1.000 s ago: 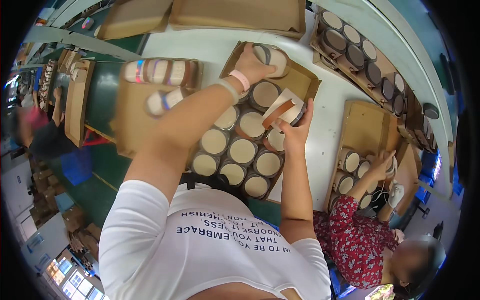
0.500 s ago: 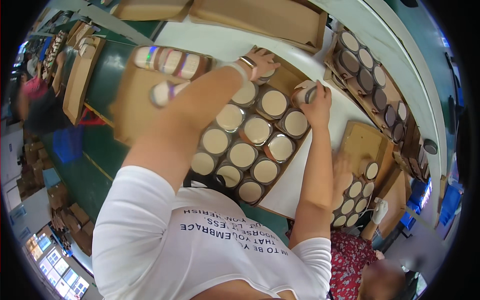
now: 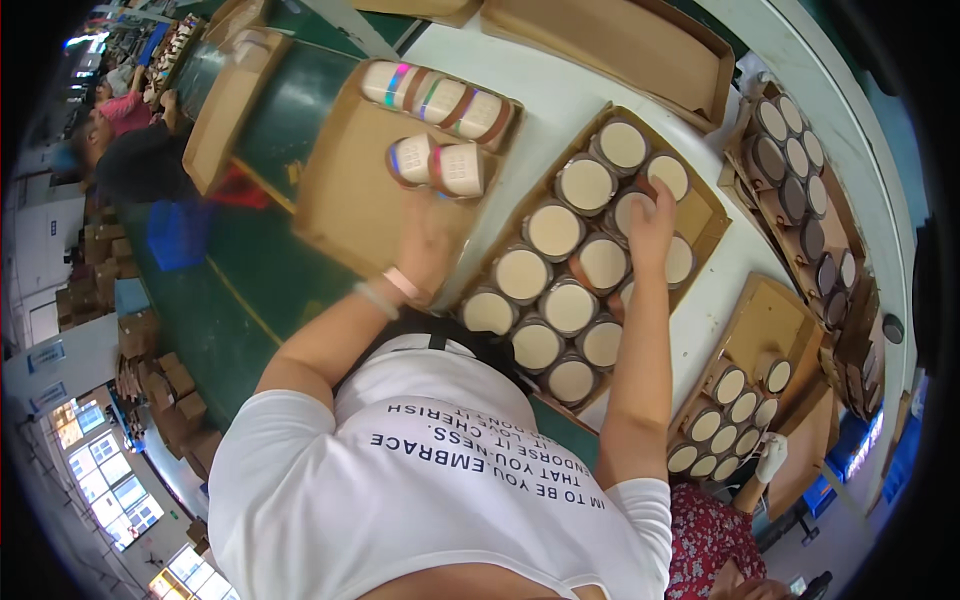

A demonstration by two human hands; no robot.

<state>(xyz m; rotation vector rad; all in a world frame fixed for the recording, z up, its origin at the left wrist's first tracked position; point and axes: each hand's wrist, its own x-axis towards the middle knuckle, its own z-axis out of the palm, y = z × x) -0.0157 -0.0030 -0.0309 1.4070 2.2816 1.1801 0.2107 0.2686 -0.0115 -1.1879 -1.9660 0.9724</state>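
My left hand (image 3: 428, 245) is over the shallow cardboard carton (image 3: 340, 205) on the left, just below two jars (image 3: 460, 170) lying on their sides. Motion blurs its fingers, so whether they hold anything is unclear. More labelled jars (image 3: 440, 100) lie in a row along that carton's far side. My right hand (image 3: 652, 222) reaches into the middle carton (image 3: 712, 225), its thumb and fingers closed around a round jar with a beige lid (image 3: 627, 213). Several upright jars with similar lids (image 3: 555, 230) fill most of this carton; my right forearm hides some of them.
An empty long carton (image 3: 610, 55) lies at the table's far side. To the right stand a carton of dark- and beige-lidded jars (image 3: 795, 155) and another part-filled carton (image 3: 755, 325). A co-worker's gloved hand (image 3: 771, 457) is beside the latter. Green floor (image 3: 265, 120) shows at left.
My left hand has swung from the middle carton's far end to the left carton. My right hand has moved from a tilted jar at the carton's edge to a jar among the others. The view has shifted.
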